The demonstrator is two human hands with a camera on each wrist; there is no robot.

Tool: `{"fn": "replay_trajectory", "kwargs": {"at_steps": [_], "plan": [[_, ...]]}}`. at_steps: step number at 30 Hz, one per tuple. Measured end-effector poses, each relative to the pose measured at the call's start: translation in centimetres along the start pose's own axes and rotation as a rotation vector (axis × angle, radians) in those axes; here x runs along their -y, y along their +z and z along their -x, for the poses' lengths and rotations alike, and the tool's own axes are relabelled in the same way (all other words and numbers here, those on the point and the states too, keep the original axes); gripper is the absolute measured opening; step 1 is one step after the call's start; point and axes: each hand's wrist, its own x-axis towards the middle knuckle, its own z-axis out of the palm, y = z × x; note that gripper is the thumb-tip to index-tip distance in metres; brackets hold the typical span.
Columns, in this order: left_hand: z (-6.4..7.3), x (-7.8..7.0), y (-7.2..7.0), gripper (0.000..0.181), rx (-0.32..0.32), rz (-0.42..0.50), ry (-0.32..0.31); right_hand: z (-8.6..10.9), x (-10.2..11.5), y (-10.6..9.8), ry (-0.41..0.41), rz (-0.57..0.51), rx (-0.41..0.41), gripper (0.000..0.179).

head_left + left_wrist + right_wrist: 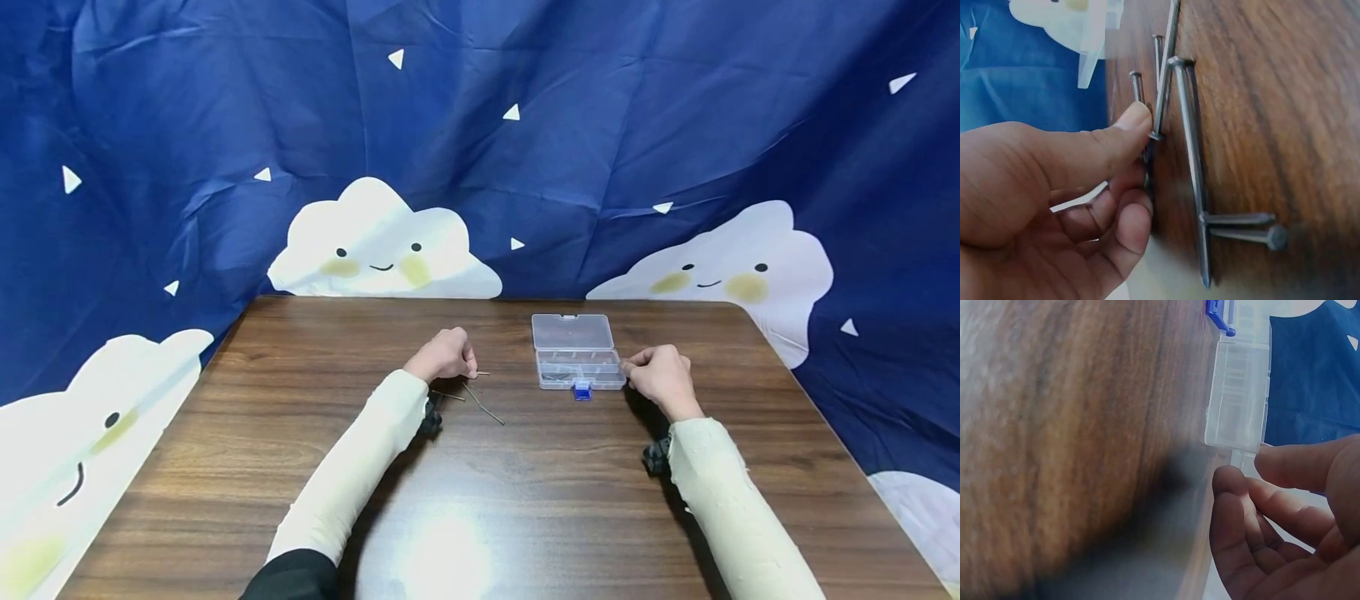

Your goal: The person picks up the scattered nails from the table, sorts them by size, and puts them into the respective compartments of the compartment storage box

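My left hand [447, 354] is low over the table, with thumb and curled fingers close around a nail [1136, 87] whose head shows beyond the thumb. Beside the thumb tip runs a long nail [1166, 75]. Another long nail [1190, 150] crosses a shorter nail [1241, 234]. At the right, my right hand [662, 377] holds the end of a clear plastic box [546, 384], thumb and fingertips at its corner. The box stands with its lid [572, 332] raised at the back and a blue latch [582, 392] hanging at the front. Inside are dividers and some thin dark pieces.
The brown wooden table [525, 500] extends to a blue cloth backdrop [570, 150] with white clouds behind it. More of the table lies between the two hands. A dark wrist camera [657, 457] sits under the right wrist.
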Motion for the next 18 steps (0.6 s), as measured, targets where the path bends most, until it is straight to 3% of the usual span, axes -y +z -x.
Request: {"fn": "replay_trajectory", "kwargs": {"at_steps": [2,5,10,18], "plan": [[-0.1,-0.2,0.0,0.016,0.006,-0.009,0.003,0.1,0.0,0.0,0.004,0.001,0.002,0.021],[-0.3,-0.5,-0.1,0.015,-0.039,0.019,-0.002,0.1,0.1,-0.1,-0.006,0.005,0.000,0.021],[-0.6,-1.1,-0.5,0.014,-0.122,0.133,0.002,0.1,0.2,-0.3,-0.026,0.012,-0.012,0.021],[-0.8,-2.1,-0.8,0.010,-0.125,0.358,-0.010,0.3,0.5,-0.4,-0.030,0.018,-0.013,0.022]]}}
